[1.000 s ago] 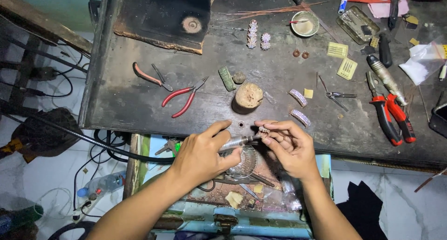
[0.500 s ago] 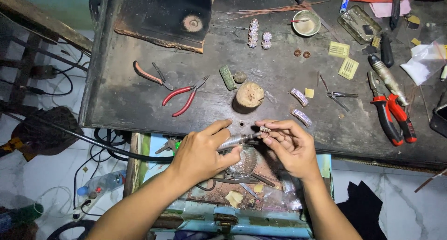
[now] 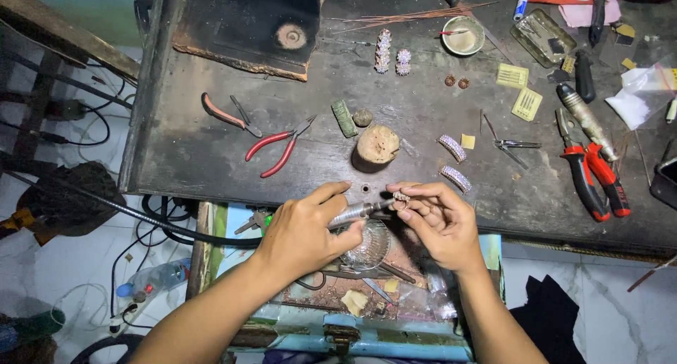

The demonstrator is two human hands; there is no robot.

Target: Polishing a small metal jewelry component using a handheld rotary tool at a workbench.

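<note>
Firmly pinched between my right hand (image 3: 441, 223) thumb and fingertips, a small ring (image 3: 401, 199) sat just off the near edge of the dark workbench (image 3: 211, 152). My left hand (image 3: 307, 230) was closed around a rotary handpiece (image 3: 356, 211), its tip touching the ring. I judged the grinding step underway; the next move called for turning the ring slightly. A glass dish (image 3: 370, 245) lay beneath, over an open drawer (image 3: 395, 336). The handpiece tip was too small to make out, and 2 red-handled pliers (image 3: 278, 145) lay well apart.
</note>
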